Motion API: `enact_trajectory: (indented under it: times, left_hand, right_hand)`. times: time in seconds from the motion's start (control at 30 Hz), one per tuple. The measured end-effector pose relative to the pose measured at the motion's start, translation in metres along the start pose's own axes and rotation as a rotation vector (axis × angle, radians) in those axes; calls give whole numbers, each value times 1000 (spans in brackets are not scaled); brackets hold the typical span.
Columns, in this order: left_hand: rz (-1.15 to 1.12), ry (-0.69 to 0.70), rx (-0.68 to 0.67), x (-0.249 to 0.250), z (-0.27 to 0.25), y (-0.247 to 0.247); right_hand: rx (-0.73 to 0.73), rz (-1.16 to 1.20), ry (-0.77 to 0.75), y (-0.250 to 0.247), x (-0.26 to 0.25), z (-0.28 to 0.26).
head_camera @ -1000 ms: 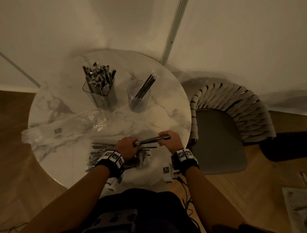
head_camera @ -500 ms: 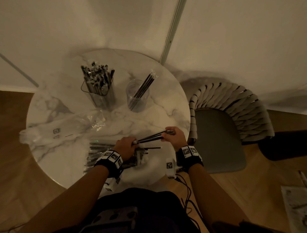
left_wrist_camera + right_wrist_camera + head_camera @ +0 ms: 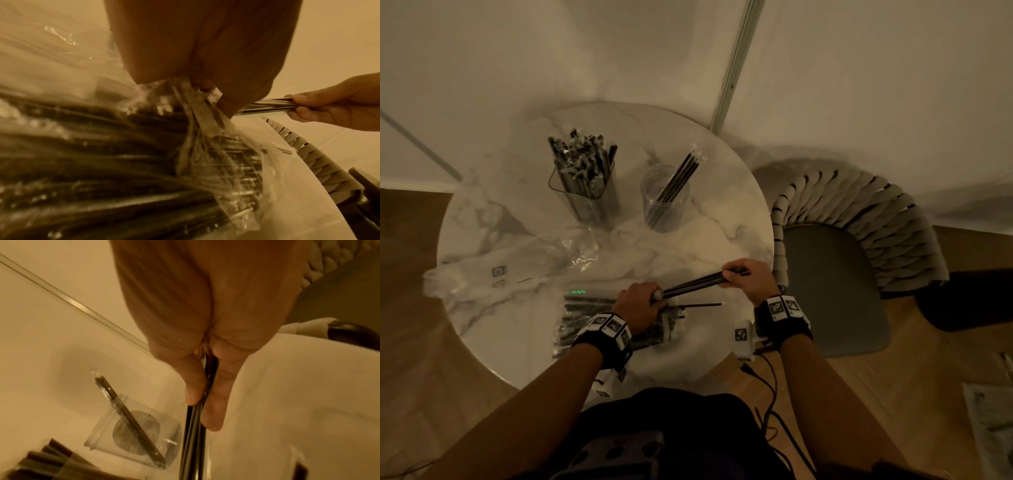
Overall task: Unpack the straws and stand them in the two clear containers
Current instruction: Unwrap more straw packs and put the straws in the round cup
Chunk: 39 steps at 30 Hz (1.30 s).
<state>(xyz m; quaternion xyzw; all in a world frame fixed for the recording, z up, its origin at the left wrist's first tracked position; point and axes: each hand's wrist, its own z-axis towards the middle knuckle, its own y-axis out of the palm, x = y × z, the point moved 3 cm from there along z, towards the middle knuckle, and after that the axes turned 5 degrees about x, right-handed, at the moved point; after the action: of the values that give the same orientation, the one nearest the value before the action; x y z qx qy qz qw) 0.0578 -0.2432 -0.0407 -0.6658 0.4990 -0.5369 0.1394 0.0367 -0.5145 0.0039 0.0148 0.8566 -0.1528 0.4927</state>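
Since a second ago the right hand has drawn away toward 3 o'clock, and the dark bundle of straws it holds now stretches longer and more tilted between the two hands, its right end raised. Its grip is clamped on that bundle, thumb and fingers pinching the shiny black stems, as the right wrist view shows. The left hand sits at the bundle's other end, above the plastic pack of straws lying at 6 o'clock on the round marble worktop. Its grip is closed on the crumpled clear wrapping at the pack's mouth; how far it also touches the stems I cannot tell, since the palm hides them. One loose straw pokes out of the pack toward 3 o'clock, flat on the worktop.

At 11 o'clock stands the squarish clear container, packed full of upright wrapped straws. Just beside it, at 12 o'clock, stands the round clear container with only a few straws leaning against its rim toward 1 o'clock. An empty clear bag lies crumpled at 9 o'clock. A woven-backed chair stands off the worktop at 3 o'clock. Both wrists wear black bands with printed markers.
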Motion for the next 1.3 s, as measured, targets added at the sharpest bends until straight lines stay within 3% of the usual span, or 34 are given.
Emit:
enact_trajectory:
  times: [0.43, 0.63, 0.83, 0.9, 0.97, 1.03, 1.3]
  left_hand:
    - [55, -2, 86, -6, 0, -4]
    - [96, 13, 167, -3, -4, -12]
    - [-458, 39, 392, 15, -3, -36]
    - [-793, -141, 411, 24, 2, -44]
    - [-1142, -316, 286, 34, 9, -49]
    - [-1336, -408, 220, 43, 13, -57]
    - [-1487, -547, 171, 60, 18, -72]
  right_hand:
    - [59, -21, -15, -54, -24, 1]
    - [172, 45, 30, -81, -35, -3]
    - [152, 108, -36, -73, -59, -14]
    - [132, 93, -88, -61, -73, -20]
    - [119, 70, -147, -46, -90, -26]
    - [139, 18, -208, -34, -106, -31]
    - [189, -344, -555, 9, -148, -45]
